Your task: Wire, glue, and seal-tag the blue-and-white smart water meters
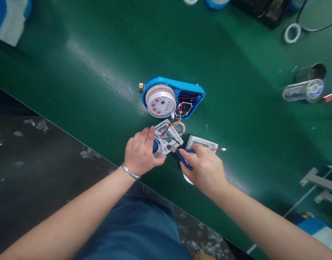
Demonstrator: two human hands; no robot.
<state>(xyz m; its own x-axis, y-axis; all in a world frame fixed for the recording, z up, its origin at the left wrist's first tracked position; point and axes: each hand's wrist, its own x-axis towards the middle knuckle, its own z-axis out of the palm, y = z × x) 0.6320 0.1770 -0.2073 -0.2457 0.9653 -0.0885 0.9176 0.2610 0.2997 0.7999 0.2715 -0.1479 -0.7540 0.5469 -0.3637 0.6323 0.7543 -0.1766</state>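
A blue water meter housing (191, 90) with a white round dial (160, 100) lies open on the green belt (236, 108). Coloured wires (176, 119) run from it to a white circuit module (169, 135). My left hand (141, 152) holds that module down at its near edge. My right hand (206, 168) grips blue-handled pliers (183, 159), whose tip touches the module. A second white display part (202, 142) lies just behind my right hand, partly hidden, with a thin red lead ending in a small white plug (222, 149).
At the right stand a metal can (312, 71) and a clear cylinder lying on its side (304, 90). A white tape ring (292, 33) and black cable lie at the far right. Grey metal brackets (321, 186) sit at the right edge. A dark floor (33, 162) lies left of the belt.
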